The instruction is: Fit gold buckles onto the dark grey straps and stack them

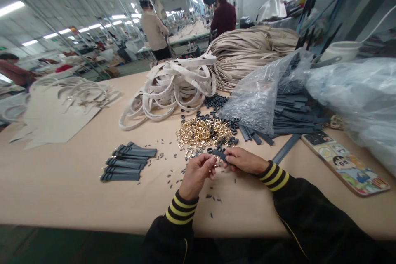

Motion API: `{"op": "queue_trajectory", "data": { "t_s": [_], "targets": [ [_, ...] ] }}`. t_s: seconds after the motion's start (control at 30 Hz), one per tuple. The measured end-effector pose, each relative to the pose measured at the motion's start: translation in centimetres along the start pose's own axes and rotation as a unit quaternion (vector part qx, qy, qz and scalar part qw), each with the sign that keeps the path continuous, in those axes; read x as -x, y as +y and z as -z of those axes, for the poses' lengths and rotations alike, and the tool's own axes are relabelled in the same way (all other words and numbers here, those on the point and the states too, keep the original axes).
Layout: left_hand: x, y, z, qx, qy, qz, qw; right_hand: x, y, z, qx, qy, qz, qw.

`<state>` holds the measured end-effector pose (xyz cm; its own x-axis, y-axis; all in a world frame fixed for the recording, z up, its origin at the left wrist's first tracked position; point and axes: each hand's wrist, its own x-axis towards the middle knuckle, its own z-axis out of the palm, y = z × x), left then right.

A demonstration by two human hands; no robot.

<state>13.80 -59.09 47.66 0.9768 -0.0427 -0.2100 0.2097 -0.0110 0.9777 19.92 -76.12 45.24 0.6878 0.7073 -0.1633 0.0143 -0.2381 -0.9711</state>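
Between my two hands is a short dark grey strap [220, 155], bent in a curve. My right hand [246, 160] is closed on its right end. My left hand [198, 173] pinches at its left end, where a thin gold edge shows that looks like a buckle; the fingers partly hide it. Just beyond my hands lies a heap of gold buckles [201, 132], with dark strap loops [218, 102] behind and beside it. Small dark bits [209, 196] are scattered on the table around my left hand. To the left rests a stack of dark straps with folded ends [126, 164].
White straps [173, 86] and a big beige strap bundle [247, 51] lie at the back of the table [77, 206]. Clear plastic [253, 95] partly covers long dark strips [297, 115]. A phone [345, 163] lies right, beige panels [58, 111] left. Several people stand farther off.
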Motion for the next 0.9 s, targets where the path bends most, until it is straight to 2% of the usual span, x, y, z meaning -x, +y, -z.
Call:
{"op": "queue_trajectory", "data": {
  "t_s": [0.17, 0.33, 0.63, 0.9],
  "targets": [
    [-0.1, 0.2, 0.3, -0.013, 0.047, -0.031, 0.998, 0.3, -0.5, 0.1, -0.072, -0.075, 0.020, 0.994],
    [-0.4, -0.6, 1.0, 0.034, 0.071, -0.025, 0.997, 0.6, -0.9, 0.5, -0.079, -0.092, 0.023, 0.992],
    [-0.2, -0.3, 0.7, 0.179, 0.018, 0.052, 0.982, 0.7, -0.7, 0.7, -0.078, -0.121, 0.042, 0.989],
    [-0.3, -1.7, -0.2, 0.245, -0.060, 0.119, 0.960, 0.6, -0.6, 0.6, -0.078, -0.129, 0.069, 0.986]
  ]
}}
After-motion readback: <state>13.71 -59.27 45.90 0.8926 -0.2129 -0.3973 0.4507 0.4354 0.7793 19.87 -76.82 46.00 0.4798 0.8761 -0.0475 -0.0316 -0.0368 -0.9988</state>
